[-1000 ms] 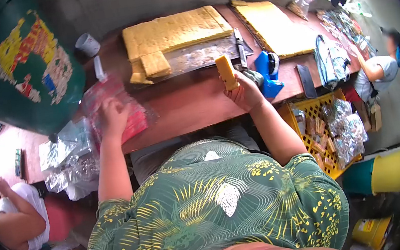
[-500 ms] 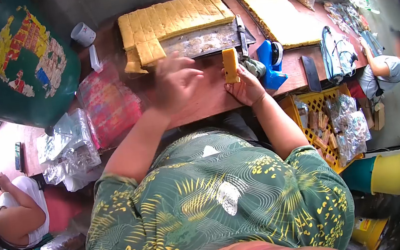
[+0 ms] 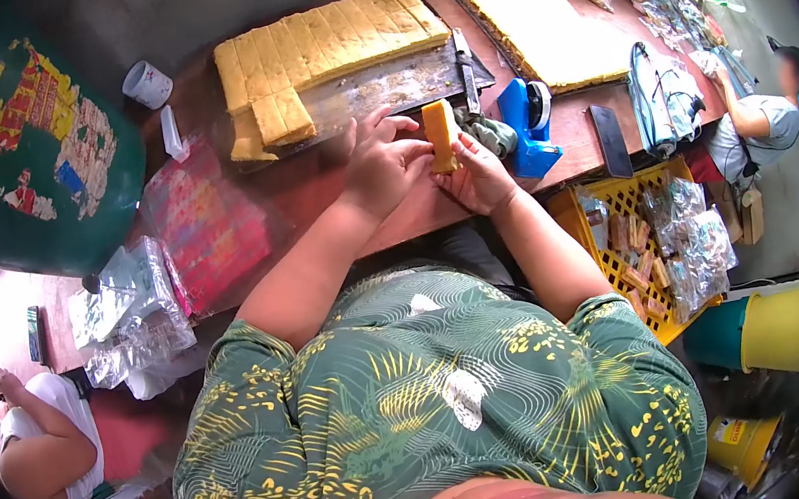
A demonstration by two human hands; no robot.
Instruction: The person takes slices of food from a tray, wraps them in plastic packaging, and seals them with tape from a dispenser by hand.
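My right hand (image 3: 479, 176) is closed on the lower part of an upright yellow bar of cake (image 3: 439, 128). Over from the left comes my left hand (image 3: 381, 166); its thumb and forefinger pinch at the bar's lower left edge, while its other fingers stay raised and spread. Behind them a large sheet of yellow cake (image 3: 322, 43), cut into strips, rests on a dark tray (image 3: 369, 92). Two short pieces of cake (image 3: 283, 115) lie at the sheet's front left corner. A knife (image 3: 467, 69) sits along the tray's right side.
A blue tape dispenser (image 3: 533, 131), a phone (image 3: 610, 141) and another cake sheet (image 3: 541, 24) are to the right. Below stands a yellow crate (image 3: 607, 212) of wrapped bars. Plastic bags (image 3: 129, 305) and a red patterned sheet (image 3: 209, 224) lie left. A co-worker (image 3: 761, 121) sits far right.
My left hand has moved right, from beside the cut cake pieces to the bar. My right hand still holds the bar upright. The whole view has shifted slightly.
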